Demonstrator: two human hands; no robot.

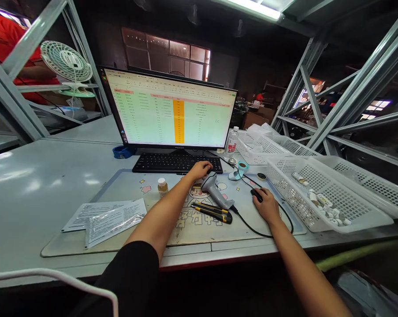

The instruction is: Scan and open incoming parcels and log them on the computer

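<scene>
My left hand (199,170) rests at the keyboard's front right part, its fingers loosely bent over the keys and gripping nothing that I can see. The black keyboard (165,163) lies below a monitor (172,110) showing a spreadsheet with an orange column. Just below that hand lies a grey barcode scanner (217,191), its cable running right. My right hand (267,206) is wrapped over a black computer mouse (257,195) on the printed desk mat (185,237). Nearer me lie two yellow-and-black utility knives (213,212). A small white-capped bottle (162,187) stands left of my left forearm.
White perforated baskets (321,193) line the right side, one holding small bottles. Printed sachets (116,222) lie left. A plastic bottle (231,143), a light-blue tape dispenser (240,171) and a blue tape roll (122,152) stand near the monitor. A fan (66,61) stands far left, near a person in red.
</scene>
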